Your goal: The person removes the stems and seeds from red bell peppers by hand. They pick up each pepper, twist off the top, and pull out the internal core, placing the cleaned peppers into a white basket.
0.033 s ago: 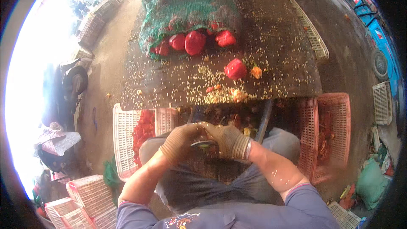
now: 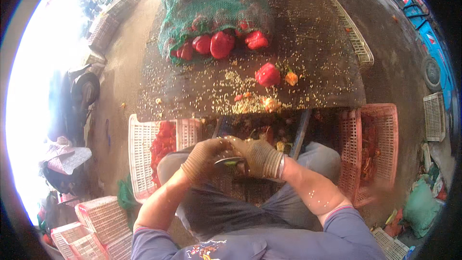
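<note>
My left hand [image 2: 204,158] and my right hand [image 2: 260,156], both in brown gloves, meet over my lap, below the table's near edge. A knife [image 2: 229,160] shows its blade between them, pointing left out of my right hand's closed fingers. The left fingers are curled inward against the right hand, and what they hold is hidden. Something green shows just under the blade. Pale seeds stick to both gloves and my right forearm. Ahead on the table lie a red bell pepper [image 2: 267,75] and an orange pepper scrap [image 2: 291,78].
A green mesh sack [image 2: 216,7] of red peppers lies open toward me on the seed-strewn table [image 2: 192,94]. At my left knee stands a white crate [image 2: 141,159] with red pepper pieces; pinkish crates [image 2: 350,156] stand at my right. A blue vehicle [image 2: 435,53] is far right.
The knife blade sits slightly differently between my hands. Both hands stay together over my lap, and the things on the table have not moved.
</note>
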Available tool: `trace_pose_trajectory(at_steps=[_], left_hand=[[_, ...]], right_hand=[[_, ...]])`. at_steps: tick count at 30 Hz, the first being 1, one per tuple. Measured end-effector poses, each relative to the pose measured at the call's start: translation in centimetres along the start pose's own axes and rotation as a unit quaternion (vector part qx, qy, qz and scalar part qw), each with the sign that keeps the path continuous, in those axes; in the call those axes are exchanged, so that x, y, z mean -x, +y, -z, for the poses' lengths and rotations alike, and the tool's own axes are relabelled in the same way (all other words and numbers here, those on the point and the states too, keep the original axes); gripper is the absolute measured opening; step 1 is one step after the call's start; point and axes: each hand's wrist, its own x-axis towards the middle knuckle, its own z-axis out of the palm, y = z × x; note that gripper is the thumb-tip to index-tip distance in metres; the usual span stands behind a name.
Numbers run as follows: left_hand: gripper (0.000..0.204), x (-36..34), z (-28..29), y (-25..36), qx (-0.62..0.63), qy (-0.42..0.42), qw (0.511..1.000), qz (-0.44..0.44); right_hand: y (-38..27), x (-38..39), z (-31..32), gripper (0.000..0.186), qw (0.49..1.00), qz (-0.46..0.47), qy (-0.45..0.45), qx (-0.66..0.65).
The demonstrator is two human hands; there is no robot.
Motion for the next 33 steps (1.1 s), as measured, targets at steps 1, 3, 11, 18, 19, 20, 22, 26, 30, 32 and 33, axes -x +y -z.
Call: trace_pose_trajectory(at_steps=[1,3,11,18,19,20,22,26,30,32,33], left_hand=[[0.019,0.6,0.1,-3.6,-0.009,0.017,1.000,-0.002],[0.014,2.1,-0.4,-2.9,0.204,0.113,0.964,0.128],[0.013,13.6,5.2,-4.4,0.307,0.517,0.798,-0.050],[0.044,22.9,12.4,-11.4,-0.154,0.592,0.780,0.127],[0.050,23.5,13.6,-13.0,-0.364,0.556,0.740,0.108],[0.049,19.0,10.3,-7.1,-0.196,0.554,0.796,0.148],[0.044,18.6,9.4,-7.9,-0.173,0.529,0.830,0.032],[0.024,14.9,2.8,-2.9,-0.217,0.406,0.888,-0.027],[0.031,10.2,-2.0,0.0,-0.172,0.228,0.958,0.005],[0.032,6.7,-3.3,-0.7,-0.263,0.152,0.952,0.015],[0.029,5.4,-3.6,-2.5,-0.257,0.137,0.956,0.024]], right_hand=[[-0.3,-0.1,0.0,0.071,1.000,0.015,-0.016,-0.010],[-1.1,0.0,-0.1,0.062,0.996,0.053,0.015,-0.070],[-1.9,1.1,-1.1,0.051,0.982,0.075,0.074,-0.158],[-1.8,1.3,-0.2,0.058,0.994,-0.006,0.075,-0.085],[-1.8,1.2,0.0,0.058,0.991,-0.056,0.073,-0.095],[-0.4,1.8,0.0,0.057,0.991,-0.051,0.112,-0.049],[-0.1,1.4,-0.4,0.057,0.992,-0.076,0.093,-0.048],[1.1,1.1,-0.8,0.049,0.987,-0.102,0.107,-0.064],[0.6,1.8,1.9,0.042,0.965,-0.080,0.212,-0.131],[2.0,2.3,3.2,0.039,0.941,-0.042,0.306,-0.140],[1.5,2.6,4.8,0.039,0.931,-0.031,0.345,-0.116]])
